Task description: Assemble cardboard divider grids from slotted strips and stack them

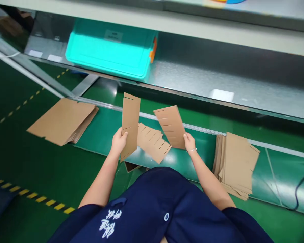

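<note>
My left hand point(119, 141) grips a long cardboard divider point(130, 118) by its left edge, holding it upright; a slit near its top and another near the thumb show. In my right hand point(190, 141) is a second cardboard divider point(171, 128), tilted, with several slits cut in from its left edge. Both hands are closed, thumbs on the card. Between them, more slotted cardboard pieces point(153, 143) lie overlapping on the green work surface point(98, 135). The two held dividers are apart from each other.
A stack of cardboard sheets point(63, 121) overhangs the surface at left. Another stack of slotted cardboard point(239, 162) lies at right, near a dark cable point(297, 192). A metal shelf point(187, 74) above the far side bears a turquoise lidded box point(108, 50) and a white paper point(222, 95).
</note>
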A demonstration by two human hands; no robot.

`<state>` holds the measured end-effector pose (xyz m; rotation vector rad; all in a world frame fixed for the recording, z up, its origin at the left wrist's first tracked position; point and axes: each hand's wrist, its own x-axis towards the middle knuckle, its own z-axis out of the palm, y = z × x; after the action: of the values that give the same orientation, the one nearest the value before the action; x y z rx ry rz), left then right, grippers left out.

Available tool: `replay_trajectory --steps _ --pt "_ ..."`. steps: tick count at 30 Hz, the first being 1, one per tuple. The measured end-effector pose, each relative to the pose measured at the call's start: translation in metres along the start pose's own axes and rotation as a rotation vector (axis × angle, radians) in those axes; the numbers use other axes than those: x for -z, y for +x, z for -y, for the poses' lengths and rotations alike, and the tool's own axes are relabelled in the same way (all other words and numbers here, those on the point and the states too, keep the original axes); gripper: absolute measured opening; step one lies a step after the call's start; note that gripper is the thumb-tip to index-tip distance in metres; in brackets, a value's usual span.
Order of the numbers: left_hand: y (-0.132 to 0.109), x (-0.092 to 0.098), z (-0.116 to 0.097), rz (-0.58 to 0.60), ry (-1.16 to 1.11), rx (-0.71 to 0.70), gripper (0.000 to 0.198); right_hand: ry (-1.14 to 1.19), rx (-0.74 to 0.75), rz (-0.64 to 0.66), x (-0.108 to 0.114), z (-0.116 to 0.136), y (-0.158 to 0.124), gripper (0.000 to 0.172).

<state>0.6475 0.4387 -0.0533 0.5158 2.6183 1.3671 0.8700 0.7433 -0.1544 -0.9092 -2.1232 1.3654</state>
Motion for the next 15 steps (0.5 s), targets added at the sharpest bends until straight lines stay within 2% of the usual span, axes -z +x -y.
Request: replay_trajectory --steps 3,6,9,11,13,15 --pt "0.005 -0.056 -0.024 0.175 -0.073 -0.078 0.033 0.418 -0.233 -0.243 0.050 -0.025 -0.007 0.034" --pt "-0.002 -0.132 -0.046 0.398 -0.104 -0.141 0.035 0.736 -0.398 -0.298 0.077 -0.043 -0.019 0.029" --pt "-0.018 -0.203 -0.067 0.601 -0.044 -0.162 0.038 0.882 -0.483 -0.233 0.083 -0.053 -0.027 0.023" --pt "-0.028 -0.240 -0.080 0.704 0.047 -0.158 0.038 0.939 -0.534 -0.169 0.080 -0.055 -0.028 0.019" --pt "-0.033 -0.266 -0.091 0.765 0.115 -0.157 0.036 0.995 -0.583 -0.135 0.073 -0.055 -0.026 0.015" --pt "-0.035 -0.284 -0.099 0.782 0.075 -0.142 0.033 1.037 -0.594 -0.118 0.065 -0.054 -0.021 0.013"
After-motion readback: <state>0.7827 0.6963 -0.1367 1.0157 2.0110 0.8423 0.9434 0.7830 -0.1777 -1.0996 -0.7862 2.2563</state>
